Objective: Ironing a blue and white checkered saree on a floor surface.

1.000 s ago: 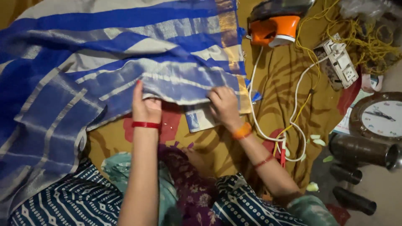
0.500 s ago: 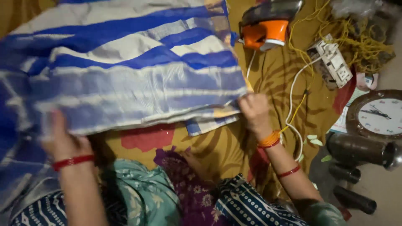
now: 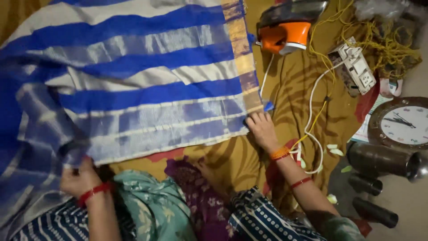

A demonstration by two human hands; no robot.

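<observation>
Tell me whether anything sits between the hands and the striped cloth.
Nothing visible does. The right hand presses directly on the blue striped cloth at its gold-bordered corner, and the left hand grips its lower edge. The orange iron lies apart, beyond the border.

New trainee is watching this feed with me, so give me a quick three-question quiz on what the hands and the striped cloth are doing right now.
1. True or false: the right hand rests at the corner of the blue and white striped cloth, by its gold border.
2. Which hand grips the cloth's near edge close to the lap? A) left hand B) right hand C) neither
3. Fill in: the orange iron sits beyond the cloth's ____ border.

Key: 1 true; 2 A; 3 gold.
</observation>
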